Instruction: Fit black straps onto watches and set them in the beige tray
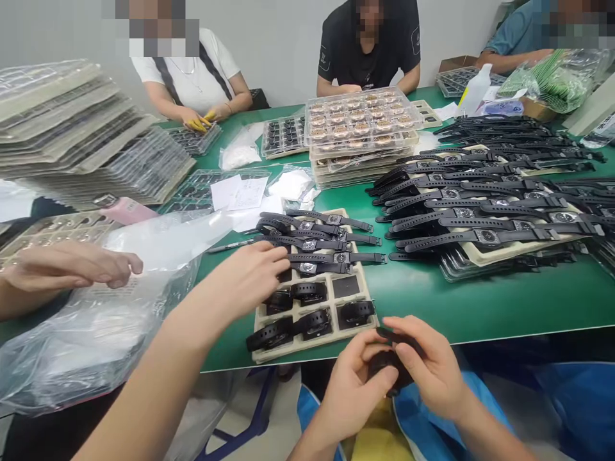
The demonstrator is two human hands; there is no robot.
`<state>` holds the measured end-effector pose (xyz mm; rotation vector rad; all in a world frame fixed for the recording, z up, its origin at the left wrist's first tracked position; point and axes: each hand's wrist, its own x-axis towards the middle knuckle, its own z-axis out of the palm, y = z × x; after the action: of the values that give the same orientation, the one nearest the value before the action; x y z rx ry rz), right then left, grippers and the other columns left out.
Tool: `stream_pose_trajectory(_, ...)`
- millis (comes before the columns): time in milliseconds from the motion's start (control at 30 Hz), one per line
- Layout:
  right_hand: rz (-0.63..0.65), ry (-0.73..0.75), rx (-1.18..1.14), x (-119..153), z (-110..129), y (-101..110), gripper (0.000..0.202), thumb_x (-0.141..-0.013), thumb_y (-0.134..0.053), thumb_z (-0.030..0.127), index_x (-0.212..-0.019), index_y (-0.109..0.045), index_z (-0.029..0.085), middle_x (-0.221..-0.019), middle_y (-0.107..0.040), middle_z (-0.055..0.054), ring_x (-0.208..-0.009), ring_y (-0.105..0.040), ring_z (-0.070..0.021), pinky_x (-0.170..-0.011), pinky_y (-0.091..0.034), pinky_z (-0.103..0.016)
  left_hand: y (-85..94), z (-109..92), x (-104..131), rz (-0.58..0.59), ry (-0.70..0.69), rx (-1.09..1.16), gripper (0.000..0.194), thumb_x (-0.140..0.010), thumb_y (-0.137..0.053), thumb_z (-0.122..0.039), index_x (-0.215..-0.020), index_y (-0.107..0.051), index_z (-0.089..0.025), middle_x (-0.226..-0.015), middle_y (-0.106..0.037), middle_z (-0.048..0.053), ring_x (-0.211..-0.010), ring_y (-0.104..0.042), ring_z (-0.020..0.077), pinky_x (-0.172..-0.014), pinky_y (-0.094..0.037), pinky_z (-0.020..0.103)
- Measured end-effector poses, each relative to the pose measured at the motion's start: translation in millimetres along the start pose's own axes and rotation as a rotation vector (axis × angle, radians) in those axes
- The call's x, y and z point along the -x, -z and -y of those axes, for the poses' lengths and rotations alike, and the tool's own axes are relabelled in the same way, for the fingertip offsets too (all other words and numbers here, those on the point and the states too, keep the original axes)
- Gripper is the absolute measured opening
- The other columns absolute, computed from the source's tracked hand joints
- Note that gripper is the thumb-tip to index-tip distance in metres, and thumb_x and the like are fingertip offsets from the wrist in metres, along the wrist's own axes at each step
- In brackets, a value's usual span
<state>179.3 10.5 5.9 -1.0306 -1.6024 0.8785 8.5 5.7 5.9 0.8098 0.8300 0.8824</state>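
Far left, a co-worker's hand (72,264) resting on a clear plastic bag (96,333). Next, another co-worker's hand (247,275) reaching onto the beige compartment tray (312,342) of black watches. At bottom centre, left hand (358,378) and right hand (427,368) both closed around one black watch (387,365), below the green table (480,301) edge.

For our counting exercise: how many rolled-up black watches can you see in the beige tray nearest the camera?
5 rolled-up watches: middle row, left and centre; front row, left, centre, right. A co-worker's hand may hide more.
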Motion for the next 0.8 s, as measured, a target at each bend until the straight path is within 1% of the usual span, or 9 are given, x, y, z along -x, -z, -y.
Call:
stream_pose_trajectory(67, -0.163, -0.006, 0.007, 4.8, -1.6, -3.2, 0.02, -0.102, -0.056, 0.018, -0.111, -0.071, 0.026, -0.087, -0.067, -0.001, -0.075, -0.061, -0.0167, -0.066, -0.05, -0.026, -0.8, 5.7, 0.3, -0.075, 0.009, 0.072, 0.042, -0.076, -0.09, -0.041, -0.108, -0.071, -0.021, -0.087, -0.074, 0.002, -0.078, -0.066, 0.0132, -0.074, -0.052, 0.021)
stream_pose_trajectory(100, -0.221, -0.003, 0.014, 6.8, -2.0, -4.4, 0.018, -0.1, -0.056, 0.016, -0.102, -0.071, 0.026, -0.083, -0.065, 0.0, -0.073, -0.06, -0.0163, -0.064, -0.049, -0.026, -1.2, 8.6, 0.7, -0.104, 0.012, 0.081, 0.043, -0.074, -0.092, -0.042, -0.104, -0.071, -0.02, -0.084, -0.074, 0.001, -0.073, -0.064, 0.0116, -0.07, -0.051, 0.019)
stream_pose_trajectory(167, -0.271, 0.015, 0.028, 8.9, -1.5, -5.7, 0.019, -0.097, -0.056, 0.012, -0.093, -0.07, 0.024, -0.077, -0.063, 0.001, -0.069, -0.058, -0.0157, -0.062, -0.047, -0.026, -1.6, 13.5, 1.2, -0.14, 0.003, 0.077, 0.044, -0.071, -0.093, -0.044, -0.099, -0.072, -0.018, -0.084, -0.074, 0.002, -0.073, -0.064, 0.0111, -0.068, -0.049, 0.018)
stream_pose_trajectory(267, -0.207, 0.041, 0.037, 7.5, 1.3, -4.7, 0.018, -0.095, -0.058, 0.01, -0.09, -0.069, 0.024, -0.076, -0.065, 0.001, -0.068, -0.059, -0.0154, -0.062, -0.048, -0.026, -1.6, 16.9, 1.5, -0.167, -0.031, 0.076, 0.046, -0.072, -0.092, -0.048, -0.099, -0.072, -0.017, -0.084, -0.074, 0.004, -0.074, -0.065, 0.0125, -0.068, -0.049, 0.019)
stream_pose_trajectory(367, -0.141, 0.045, 0.06, 5.1, 2.3, -2.1, 0.018, -0.094, -0.06, 0.01, -0.096, -0.071, 0.023, -0.079, -0.068, 0.0, -0.07, -0.062, -0.0157, -0.063, -0.05, -0.026, -1.0, 16.7, 2.0, -0.192, -0.059, 0.063, 0.049, -0.072, -0.092, -0.048, -0.103, -0.072, -0.017, -0.085, -0.075, 0.005, -0.076, -0.066, 0.0145, -0.07, -0.051, 0.021)
stream_pose_trajectory(433, -0.129, 0.047, 0.069, 5.3, 0.9, -0.5, 0.019, -0.094, -0.061, 0.01, -0.101, -0.073, 0.023, -0.08, -0.069, -0.001, -0.071, -0.064, -0.0165, -0.063, -0.051, -0.027, -0.6, 16.6, 2.2, -0.197, -0.058, 0.052, 0.05, -0.07, -0.092, -0.048, -0.104, -0.072, -0.018, -0.084, -0.075, 0.004, -0.077, -0.067, 0.0154, -0.071, -0.051, 0.022)
stream_pose_trajectory(567, -0.097, 0.055, 0.026, 6.8, -2.6, 4.5, 0.021, -0.093, -0.061, 0.01, -0.103, -0.074, 0.024, -0.078, -0.068, -0.001, -0.07, -0.062, -0.0173, -0.061, -0.05, -0.028, 1.0, 18.5, 1.2, -0.205, -0.033, 0.051, 0.048, -0.069, -0.093, -0.048, -0.101, -0.075, -0.018, -0.082, -0.075, 0.003, -0.075, -0.066, 0.0152, -0.071, -0.052, 0.022)
stream_pose_trajectory(700, 0.043, 0.046, 0.009, 3.6, -4.4, 14.4, 0.024, -0.095, -0.064, 0.013, -0.11, -0.075, 0.027, -0.085, -0.072, -0.003, -0.075, -0.063, -0.0191, -0.066, -0.051, -0.031, 4.0, 19.0, -1.1, -0.234, -0.058, 0.038, 0.043, -0.066, -0.095, -0.043, -0.095, -0.077, -0.018, -0.084, -0.076, 0.004, -0.077, -0.068, 0.0155, -0.072, -0.053, 0.022)
stream_pose_trajectory(800, 0.137, 0.013, -0.011, 1.1, -7.2, 21.3, 0.021, -0.098, -0.065, 0.019, -0.114, -0.076, 0.028, -0.089, -0.072, -0.003, -0.081, -0.064, -0.0198, -0.072, -0.052, -0.033, 4.6, 15.6, -1.8, -0.234, -0.043, 0.021, 0.042, -0.064, -0.096, -0.041, -0.094, -0.077, -0.018, -0.085, -0.077, 0.004, -0.077, -0.067, 0.0152, -0.072, -0.052, 0.022)
